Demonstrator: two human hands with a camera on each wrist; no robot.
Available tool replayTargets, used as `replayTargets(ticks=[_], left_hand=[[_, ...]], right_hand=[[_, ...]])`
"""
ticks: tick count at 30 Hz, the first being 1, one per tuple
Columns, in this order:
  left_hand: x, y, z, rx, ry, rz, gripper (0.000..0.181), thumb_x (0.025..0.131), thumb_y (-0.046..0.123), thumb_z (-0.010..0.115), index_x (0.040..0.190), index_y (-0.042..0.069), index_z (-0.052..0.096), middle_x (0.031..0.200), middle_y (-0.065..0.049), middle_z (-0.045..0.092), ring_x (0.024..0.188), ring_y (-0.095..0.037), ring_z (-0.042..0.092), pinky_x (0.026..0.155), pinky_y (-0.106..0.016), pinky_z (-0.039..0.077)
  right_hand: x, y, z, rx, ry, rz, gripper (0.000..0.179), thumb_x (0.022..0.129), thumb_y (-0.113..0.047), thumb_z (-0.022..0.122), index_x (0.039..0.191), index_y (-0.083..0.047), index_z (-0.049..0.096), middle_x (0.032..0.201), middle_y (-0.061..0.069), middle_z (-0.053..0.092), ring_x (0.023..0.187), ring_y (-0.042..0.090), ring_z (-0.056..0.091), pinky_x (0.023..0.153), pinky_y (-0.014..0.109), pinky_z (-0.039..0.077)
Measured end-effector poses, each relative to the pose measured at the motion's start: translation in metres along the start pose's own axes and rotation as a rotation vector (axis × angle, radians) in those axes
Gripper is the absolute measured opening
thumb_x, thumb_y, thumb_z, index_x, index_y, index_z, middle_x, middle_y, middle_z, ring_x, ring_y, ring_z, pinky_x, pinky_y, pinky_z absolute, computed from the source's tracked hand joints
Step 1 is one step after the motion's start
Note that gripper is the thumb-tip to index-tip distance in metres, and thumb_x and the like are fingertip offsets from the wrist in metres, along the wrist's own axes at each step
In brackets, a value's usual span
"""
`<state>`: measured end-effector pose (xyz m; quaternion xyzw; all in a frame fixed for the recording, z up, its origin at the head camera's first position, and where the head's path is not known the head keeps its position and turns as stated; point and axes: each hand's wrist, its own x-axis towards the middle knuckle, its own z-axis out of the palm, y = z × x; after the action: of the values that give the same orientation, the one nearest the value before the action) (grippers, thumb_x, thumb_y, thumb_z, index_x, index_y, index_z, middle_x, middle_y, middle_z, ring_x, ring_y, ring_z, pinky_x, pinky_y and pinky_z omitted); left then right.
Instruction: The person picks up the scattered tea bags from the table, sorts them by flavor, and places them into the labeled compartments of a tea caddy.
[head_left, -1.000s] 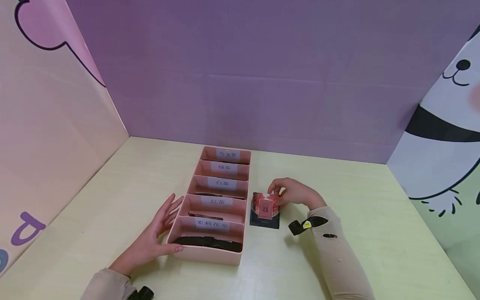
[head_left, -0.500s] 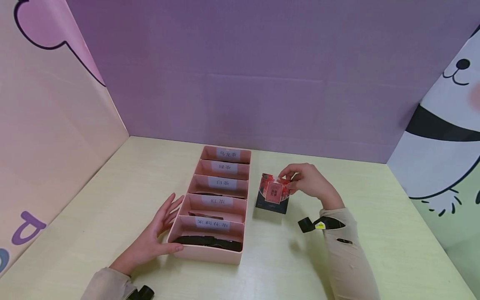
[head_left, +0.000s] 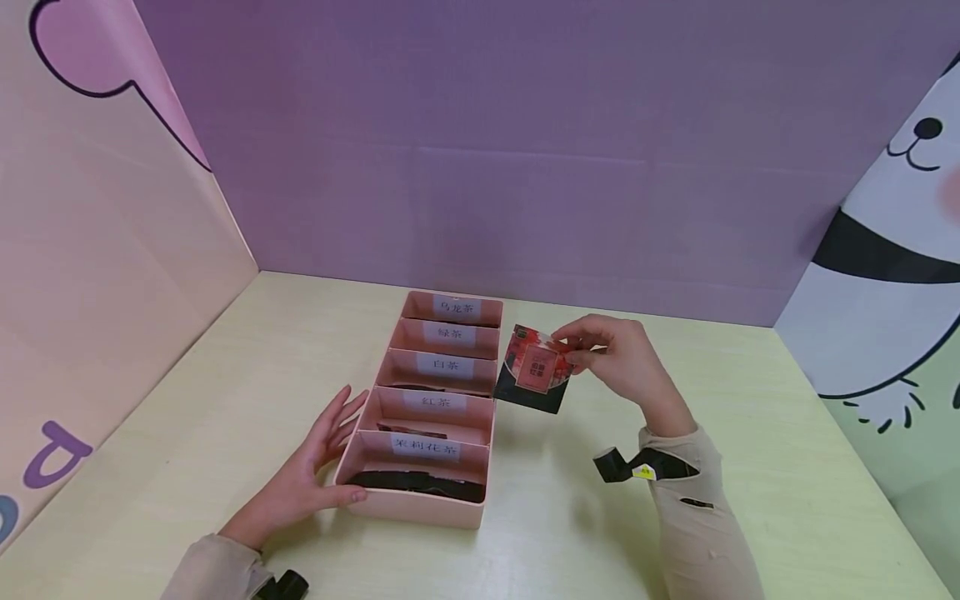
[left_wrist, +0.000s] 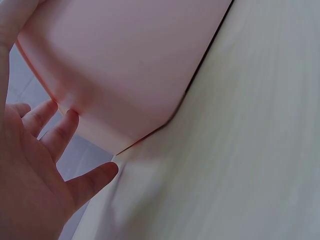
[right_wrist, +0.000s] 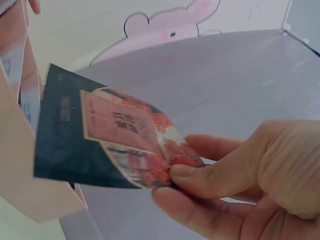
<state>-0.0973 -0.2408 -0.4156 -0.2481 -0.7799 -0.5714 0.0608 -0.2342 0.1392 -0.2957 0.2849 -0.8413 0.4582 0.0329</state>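
A dark tea sachet (head_left: 525, 395) with a red floral top and a pink label hangs tilted above the table, just right of the box. My right hand (head_left: 618, 360) pinches its upper right edge between thumb and fingers; the right wrist view shows the thumb on the sachet's (right_wrist: 70, 145) printed face. A long pink divided box (head_left: 420, 510) stands to the left, each compartment marked with a paper label. Along its near left side rests my left hand (head_left: 315, 471), fingers spread, thumb at the front corner. In the left wrist view, fingertips touch the box wall (left_wrist: 145, 60).
Dark packets (head_left: 420, 483) lie in the nearest compartment, and thin dark edges show in some others. The pale table (head_left: 637, 542) meets a purple back wall (head_left: 525, 167). Printed panels flank it on both sides.
My right hand has lifted the sachet off the table, moved it away from me, then swung it left towards the box. My left hand stays in place at the box.
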Motion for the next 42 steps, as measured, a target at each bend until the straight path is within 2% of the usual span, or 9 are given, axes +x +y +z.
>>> replayTargets(ticks=[5, 10, 16, 23, 29, 35, 42], left_hand=[[-0.001, -0.001, -0.001, -0.004, 0.001, -0.002, 0.120, 0.074, -0.011, 0.079, 0.161, 0.015, 0.001, 0.165, -0.003, 0.019, 0.140, 0.002, 0.031, 0.102, -0.013, 0.031], [-0.001, -0.001, -0.001, -0.002, -0.001, 0.003, 0.120, 0.074, -0.012, 0.079, 0.161, 0.015, 0.000, 0.165, -0.006, 0.018, 0.141, 0.001, 0.030, 0.103, -0.013, 0.030], [-0.001, -0.002, -0.001, 0.003, 0.002, -0.004, 0.120, 0.075, -0.011, 0.079, 0.161, 0.015, 0.000, 0.165, -0.005, 0.019, 0.140, 0.002, 0.031, 0.102, -0.013, 0.031], [0.000, -0.004, -0.001, 0.007, 0.003, -0.017, 0.120, 0.075, -0.011, 0.079, 0.161, 0.016, 0.000, 0.164, -0.016, 0.017, 0.140, 0.002, 0.030, 0.102, -0.014, 0.031], [0.000, -0.002, 0.000, 0.000, 0.001, 0.013, 0.120, 0.074, -0.013, 0.078, 0.161, 0.014, 0.000, 0.165, -0.012, 0.018, 0.141, 0.001, 0.030, 0.103, -0.015, 0.031], [0.001, -0.001, 0.001, -0.004, -0.002, 0.003, 0.120, 0.075, -0.011, 0.078, 0.161, 0.015, -0.001, 0.165, -0.013, 0.017, 0.141, 0.002, 0.029, 0.103, -0.014, 0.030], [0.000, -0.001, 0.000, 0.002, -0.003, -0.020, 0.119, 0.076, -0.008, 0.079, 0.161, 0.016, -0.001, 0.164, -0.015, 0.016, 0.141, 0.003, 0.029, 0.102, -0.014, 0.031]], right_hand=[[-0.001, -0.012, 0.009, 0.021, 0.049, -0.061, 0.028, 0.082, 0.018, 0.066, 0.103, 0.001, 0.076, 0.095, 0.013, 0.073, 0.071, 0.022, 0.069, 0.066, 0.031, 0.058], [-0.002, -0.019, 0.019, 0.024, 0.075, -0.149, 0.028, 0.081, 0.018, 0.070, 0.103, 0.001, 0.076, 0.092, 0.010, 0.072, 0.068, 0.019, 0.068, 0.066, 0.029, 0.058], [-0.004, -0.021, 0.034, 0.080, 0.067, -0.267, 0.027, 0.080, 0.016, 0.072, 0.102, 0.000, 0.077, 0.088, 0.007, 0.071, 0.069, 0.017, 0.067, 0.065, 0.029, 0.058], [-0.004, -0.022, 0.057, 0.158, 0.060, -0.472, 0.027, 0.078, 0.019, 0.072, 0.100, 0.003, 0.076, 0.088, 0.009, 0.071, 0.075, 0.020, 0.067, 0.062, 0.029, 0.058], [-0.005, -0.019, 0.072, 0.063, 0.019, -0.615, 0.029, 0.078, 0.020, 0.071, 0.099, 0.001, 0.076, 0.090, 0.007, 0.070, 0.074, 0.016, 0.062, 0.061, 0.023, 0.054], [-0.011, -0.015, 0.081, -0.071, -0.025, -0.717, 0.029, 0.076, 0.019, 0.072, 0.096, -0.001, 0.077, 0.087, 0.004, 0.066, 0.069, 0.012, 0.057, 0.058, 0.017, 0.046], [-0.019, -0.010, 0.090, -0.139, -0.136, -0.753, 0.029, 0.073, 0.019, 0.073, 0.093, -0.002, 0.077, 0.082, 0.002, 0.061, 0.067, 0.009, 0.055, 0.059, 0.015, 0.047]])
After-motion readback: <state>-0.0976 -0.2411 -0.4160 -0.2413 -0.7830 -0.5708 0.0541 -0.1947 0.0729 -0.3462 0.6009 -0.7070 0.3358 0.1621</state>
